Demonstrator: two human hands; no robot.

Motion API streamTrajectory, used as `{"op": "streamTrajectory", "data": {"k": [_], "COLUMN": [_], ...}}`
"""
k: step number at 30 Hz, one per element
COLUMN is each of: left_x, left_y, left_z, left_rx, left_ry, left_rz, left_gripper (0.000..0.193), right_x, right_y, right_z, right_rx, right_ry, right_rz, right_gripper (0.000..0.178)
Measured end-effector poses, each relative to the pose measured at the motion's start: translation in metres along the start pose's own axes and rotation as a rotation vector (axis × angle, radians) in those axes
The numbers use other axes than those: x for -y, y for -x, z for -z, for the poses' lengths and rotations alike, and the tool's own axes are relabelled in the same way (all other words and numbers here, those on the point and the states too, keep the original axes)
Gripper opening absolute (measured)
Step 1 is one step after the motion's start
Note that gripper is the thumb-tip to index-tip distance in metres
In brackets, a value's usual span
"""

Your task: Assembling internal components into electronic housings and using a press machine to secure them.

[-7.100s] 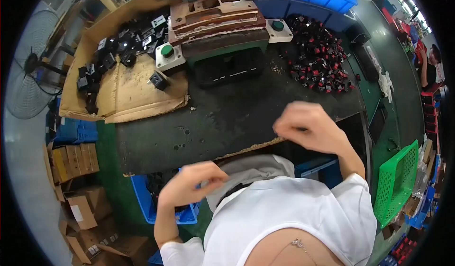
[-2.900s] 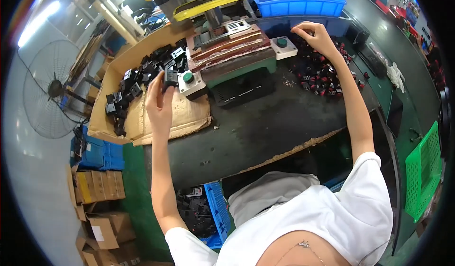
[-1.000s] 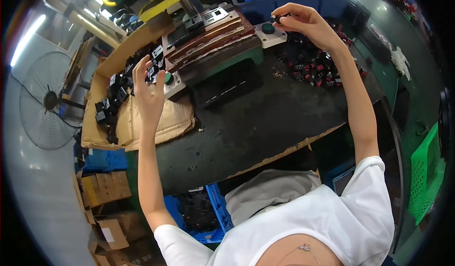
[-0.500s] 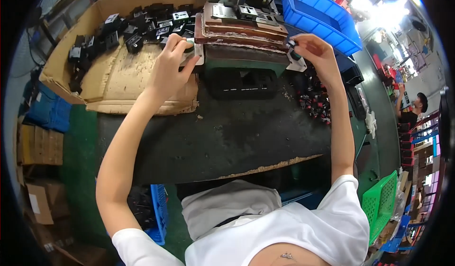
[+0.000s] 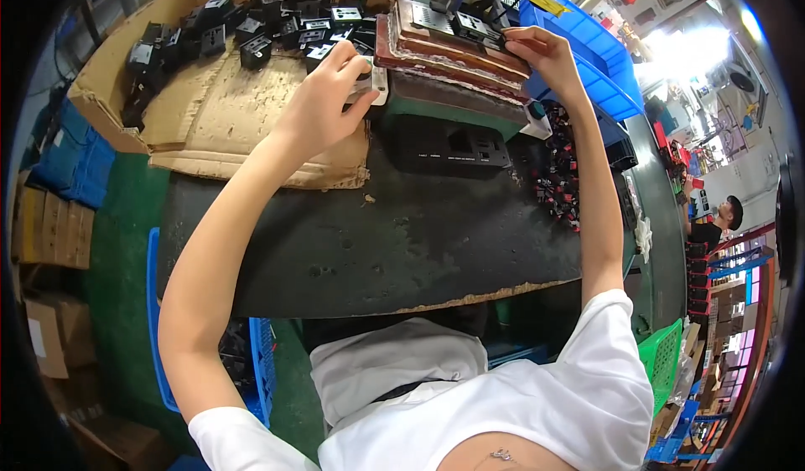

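Note:
My left hand (image 5: pixel 323 106) rests at a pale bracket (image 5: pixel 380 85) on the left side of a bench press. Its thumb stands apart from its bent fingers, and I see nothing held. Stacked brown plates (image 5: pixel 457 67) form the press bed. On top lies a black part with a silvery face (image 5: pixel 476 28), beside a slotted metal plate (image 5: pixel 425 16). My right hand (image 5: pixel 547 58) reaches over the bed's right edge, with fingertips pinched close to that part; what they hold, if anything, is too small to name. Below it, a dark round button (image 5: pixel 537 109) sits on the right bracket.
A cardboard box (image 5: pixel 109 106) with several black parts stands on the left. A black housing (image 5: pixel 449 146) lies before the press on the dark table (image 5: pixel 377 244). Small red and black pieces (image 5: pixel 558 173) are heaped by my right forearm. A blue bin (image 5: pixel 616 98) stands behind.
My right hand has moved from the right button up to the bed's edge near the black part. My left hand stays by the left bracket. The whole view has shifted and tilted.

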State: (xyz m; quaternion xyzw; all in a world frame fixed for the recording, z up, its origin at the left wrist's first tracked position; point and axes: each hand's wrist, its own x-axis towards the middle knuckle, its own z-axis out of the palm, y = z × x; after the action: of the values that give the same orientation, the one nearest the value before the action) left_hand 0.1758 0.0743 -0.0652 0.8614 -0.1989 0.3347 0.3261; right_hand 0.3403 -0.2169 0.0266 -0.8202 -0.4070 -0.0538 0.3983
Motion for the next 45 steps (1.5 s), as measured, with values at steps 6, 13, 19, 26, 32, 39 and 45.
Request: {"op": "streamTrajectory", "data": {"k": [6,13,19,26,32,39,45], "left_x": [0.003,-0.001,-0.008,-0.010,-0.012,-0.015,-0.012], "left_y": [-0.002,-0.002,-0.004,-0.013,-0.017,-0.022,-0.030], "left_z": [0.006,0.006,0.007,0.001,-0.001,0.004,0.011], "left_rx": [0.012,0.013,0.010,-0.053,-0.071,-0.022,0.058], "left_ry": [-0.008,-0.139,-0.210,-0.283,-0.347,-0.322,-0.321], "left_rz": [-0.002,-0.067,-0.029,-0.052,-0.052,-0.008,-0.050], "left_gripper": [0.023,0.024,0.022,0.018,0.018,0.020,0.022], "right_x": [0.003,0.007,0.008,0.002,-0.004,-0.013,-0.011], "right_y": [-0.003,0.037,0.093,0.093,0.093,0.090,0.087], "right_z": [0.000,0.035,0.002,-0.014,-0.018,-0.017,-0.014], "right_rx": [0.003,-0.165,-0.137,-0.293,-0.361,-0.368,-0.363], "right_ry": [0.009,0.337,0.427,0.548,0.576,0.526,0.487], "right_rz": [0.036,-0.038,-0.046,0.037,0.026,-0.017,-0.075], "right_gripper": [0.017,0.026,0.025,0.014,0.012,0.015,0.020]}}
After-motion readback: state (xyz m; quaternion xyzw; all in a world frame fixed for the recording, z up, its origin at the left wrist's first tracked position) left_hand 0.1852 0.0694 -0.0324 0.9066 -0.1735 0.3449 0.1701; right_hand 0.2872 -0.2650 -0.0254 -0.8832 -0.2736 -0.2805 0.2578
